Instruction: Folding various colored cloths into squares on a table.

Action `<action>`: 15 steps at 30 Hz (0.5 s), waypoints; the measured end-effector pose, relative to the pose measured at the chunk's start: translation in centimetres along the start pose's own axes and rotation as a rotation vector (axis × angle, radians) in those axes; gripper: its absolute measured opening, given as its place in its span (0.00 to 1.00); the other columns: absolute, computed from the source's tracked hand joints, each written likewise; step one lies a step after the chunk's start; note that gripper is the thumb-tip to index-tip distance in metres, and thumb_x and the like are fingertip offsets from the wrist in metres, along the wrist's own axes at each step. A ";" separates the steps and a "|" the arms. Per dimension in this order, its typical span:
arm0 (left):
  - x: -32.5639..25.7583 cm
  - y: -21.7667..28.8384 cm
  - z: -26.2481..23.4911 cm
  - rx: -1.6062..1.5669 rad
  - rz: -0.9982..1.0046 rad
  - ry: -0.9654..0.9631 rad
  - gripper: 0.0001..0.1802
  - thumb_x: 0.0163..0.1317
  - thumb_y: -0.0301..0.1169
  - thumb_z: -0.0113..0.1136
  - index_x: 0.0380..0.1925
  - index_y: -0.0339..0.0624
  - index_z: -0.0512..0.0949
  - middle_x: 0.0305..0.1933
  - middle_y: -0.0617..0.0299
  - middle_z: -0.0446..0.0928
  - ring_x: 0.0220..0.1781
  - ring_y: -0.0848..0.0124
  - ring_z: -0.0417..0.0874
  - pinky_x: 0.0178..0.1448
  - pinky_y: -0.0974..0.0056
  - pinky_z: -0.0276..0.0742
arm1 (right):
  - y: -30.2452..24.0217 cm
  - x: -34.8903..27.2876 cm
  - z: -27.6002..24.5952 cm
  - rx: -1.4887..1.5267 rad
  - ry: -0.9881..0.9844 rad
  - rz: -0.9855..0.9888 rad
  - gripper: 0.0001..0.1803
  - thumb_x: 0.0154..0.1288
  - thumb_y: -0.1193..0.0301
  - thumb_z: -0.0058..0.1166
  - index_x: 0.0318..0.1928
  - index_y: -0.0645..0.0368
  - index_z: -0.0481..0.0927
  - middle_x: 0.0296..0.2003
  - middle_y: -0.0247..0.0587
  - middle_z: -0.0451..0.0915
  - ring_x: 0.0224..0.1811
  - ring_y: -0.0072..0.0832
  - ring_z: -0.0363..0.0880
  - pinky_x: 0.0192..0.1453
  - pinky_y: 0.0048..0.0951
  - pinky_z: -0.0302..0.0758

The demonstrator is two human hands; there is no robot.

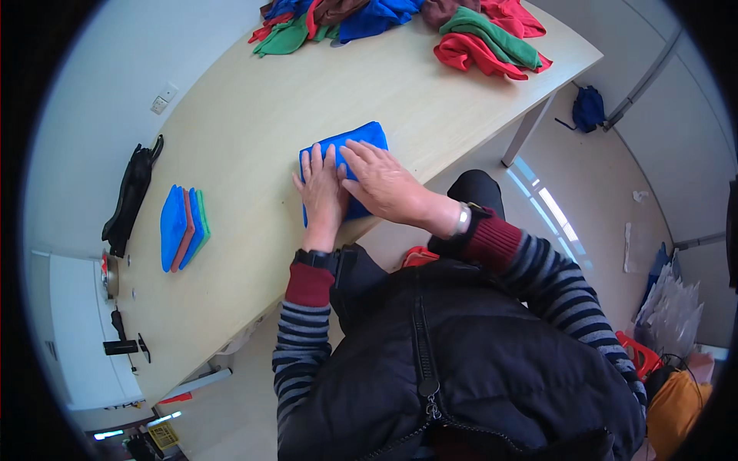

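Observation:
A blue cloth (361, 137), folded into a flat rectangle, lies on the pale wooden table (254, 123) close to its front edge. My left hand (321, 188) rests flat on the left part of this cloth, fingers stretched out and pointing away from me. Beside it, my right hand (388, 184) lies across the cloth's middle with its fingers extended, near the left hand's fingers. Both palms face down and grip nothing. Part of the cloth is hidden beneath the hands. To the left sits a neat stack of folded cloths (184, 228) in blue, brown and green.
Loose red, green, blue and brown cloths make a heap (338, 19) at the table's far edge, with a second pile (492, 42) to its right. A black bag-like item (134, 196) lies along the left edge. An orange bag (676, 411) stands on the floor at right.

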State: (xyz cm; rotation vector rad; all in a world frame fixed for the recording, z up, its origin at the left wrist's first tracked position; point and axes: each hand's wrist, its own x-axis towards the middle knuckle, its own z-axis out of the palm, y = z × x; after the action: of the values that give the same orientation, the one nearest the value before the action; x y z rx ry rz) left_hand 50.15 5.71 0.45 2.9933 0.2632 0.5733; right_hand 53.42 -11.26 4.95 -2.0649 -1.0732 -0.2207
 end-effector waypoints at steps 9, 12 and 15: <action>-2.5 -1.2 0.0 -0.088 -0.046 -0.039 0.31 0.77 0.47 0.40 0.73 0.44 0.61 0.79 0.52 0.57 0.80 0.51 0.54 0.78 0.36 0.48 | 3.4 1.2 4.2 -0.384 -0.058 0.057 0.37 0.73 0.51 0.46 0.72 0.62 0.63 0.74 0.55 0.59 0.79 0.50 0.51 0.80 0.51 0.49; -2.5 -1.6 0.1 -0.122 -0.075 -0.042 0.32 0.78 0.49 0.37 0.74 0.44 0.59 0.79 0.52 0.57 0.80 0.51 0.54 0.78 0.36 0.48 | 3.9 1.3 4.0 -0.374 -0.064 0.071 0.38 0.72 0.50 0.46 0.73 0.62 0.63 0.74 0.55 0.59 0.79 0.50 0.51 0.80 0.51 0.48; -2.4 -2.1 -0.2 -0.136 -0.112 -0.057 0.33 0.78 0.51 0.36 0.74 0.44 0.59 0.79 0.52 0.57 0.80 0.51 0.54 0.78 0.36 0.49 | 4.0 1.3 3.5 -0.360 -0.061 0.081 0.38 0.72 0.49 0.47 0.73 0.62 0.63 0.74 0.54 0.59 0.79 0.50 0.51 0.80 0.52 0.49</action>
State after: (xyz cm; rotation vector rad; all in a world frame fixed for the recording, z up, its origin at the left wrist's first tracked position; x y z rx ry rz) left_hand 47.54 7.38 -0.45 2.8374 0.3687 0.4741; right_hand 56.64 -9.28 0.90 -2.4443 -1.0417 -0.3316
